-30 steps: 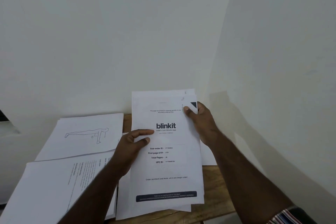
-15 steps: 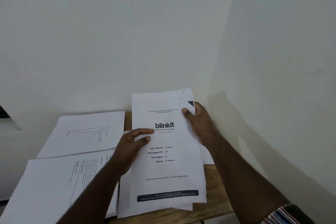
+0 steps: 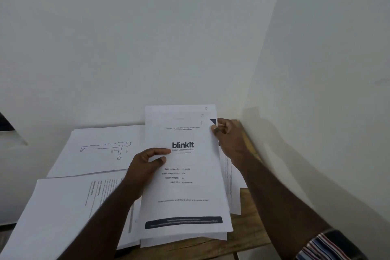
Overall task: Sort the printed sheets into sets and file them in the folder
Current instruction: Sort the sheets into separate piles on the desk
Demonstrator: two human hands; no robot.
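Both hands hold a stack of printed sheets (image 3: 185, 175) upright-ish above a wooden table (image 3: 211, 247) that stands in the corner of two pale walls. The left hand (image 3: 145, 167) grips the stack's left edge, thumb and forefinger curled over the front page beside the logo. The right hand (image 3: 228, 139) pinches the top right corner, thumb on the front, next to a dark printed triangle.

The top page reads "blinkit" in bold, with "India's Last Minute App" beneath. Lower come four label lines, blurred; "Sub-order ID" and "UPC ID" can just be made out, the numbers not. Near the foot runs a line ending "all in one single order!", and below it a dark band with small white text too blurred to read. Handwritten marks sit at the staggered top right corners of the sheets behind; one looks like a 2.

On the table to the left lies a sheet with a line drawing (image 3: 105, 150) of a figure in a push-up pose. Nearer the camera lies another pile (image 3: 63, 213) whose text runs sideways and is too small to read. More sheets (image 3: 234, 192) lie under the right forearm. A striped sleeve (image 3: 325, 247) shows at the lower right.
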